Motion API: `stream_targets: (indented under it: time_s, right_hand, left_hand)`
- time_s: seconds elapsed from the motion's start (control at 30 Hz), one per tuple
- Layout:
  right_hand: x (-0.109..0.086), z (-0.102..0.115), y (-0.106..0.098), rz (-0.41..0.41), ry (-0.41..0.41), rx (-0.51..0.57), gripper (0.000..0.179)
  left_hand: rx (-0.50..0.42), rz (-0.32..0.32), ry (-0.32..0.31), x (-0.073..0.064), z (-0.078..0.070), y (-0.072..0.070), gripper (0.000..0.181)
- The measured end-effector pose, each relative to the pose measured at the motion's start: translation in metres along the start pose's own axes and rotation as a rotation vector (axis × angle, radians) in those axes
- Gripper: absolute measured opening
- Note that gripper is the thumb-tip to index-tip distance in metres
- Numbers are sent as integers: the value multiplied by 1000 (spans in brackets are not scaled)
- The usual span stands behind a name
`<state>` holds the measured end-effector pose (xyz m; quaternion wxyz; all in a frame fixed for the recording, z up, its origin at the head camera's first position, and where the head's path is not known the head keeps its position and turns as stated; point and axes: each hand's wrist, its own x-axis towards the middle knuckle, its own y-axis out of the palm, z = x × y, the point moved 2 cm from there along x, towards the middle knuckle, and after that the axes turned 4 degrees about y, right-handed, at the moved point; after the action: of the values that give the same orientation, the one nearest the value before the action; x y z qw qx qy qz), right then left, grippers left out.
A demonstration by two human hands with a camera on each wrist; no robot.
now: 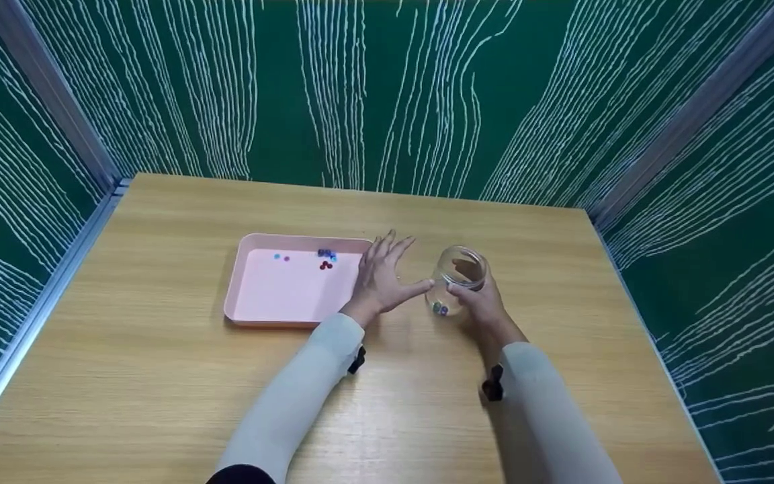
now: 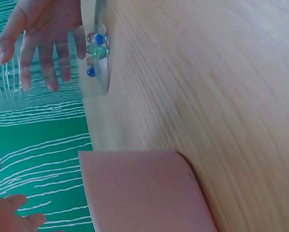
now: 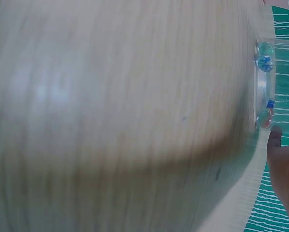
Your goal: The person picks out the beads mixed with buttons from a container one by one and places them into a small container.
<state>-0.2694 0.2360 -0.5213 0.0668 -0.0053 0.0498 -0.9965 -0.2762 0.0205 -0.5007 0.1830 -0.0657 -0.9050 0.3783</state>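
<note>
A clear glass jar (image 1: 442,289) is gripped by my right hand (image 1: 484,296), fingers around its far side and thumb at the near side. Blue and green marbles (image 2: 99,52) lie at its bottom, seen through the glass in the left wrist view. Whether the jar's base touches the table cannot be told. My left hand (image 1: 381,279) is over the right end of a pink tray (image 1: 273,296), fingers spread and thumb pointing toward the jar. It holds nothing visible; contact with the tray is unclear. In the tray are dark blue beads (image 1: 325,253) and red beads (image 1: 326,265).
Two small light-blue and pink beads (image 1: 281,257) lie at the tray's upper left. The wooden table (image 1: 179,390) is bounded at the back and sides by green walls (image 1: 279,87) with white wavy lines.
</note>
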Motion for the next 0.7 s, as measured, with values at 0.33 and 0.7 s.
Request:
stream_targets:
  time_s: [0.33, 0.7]
  right_hand:
    - [0, -2, 0, -25, -3, 29, 74]
    - [1, -2, 0, -13, -6, 21, 74]
  left_hand:
    - [-30, -18, -52, -2, 9, -7, 82]
    - [-12, -68, -61, -5, 29, -19, 64]
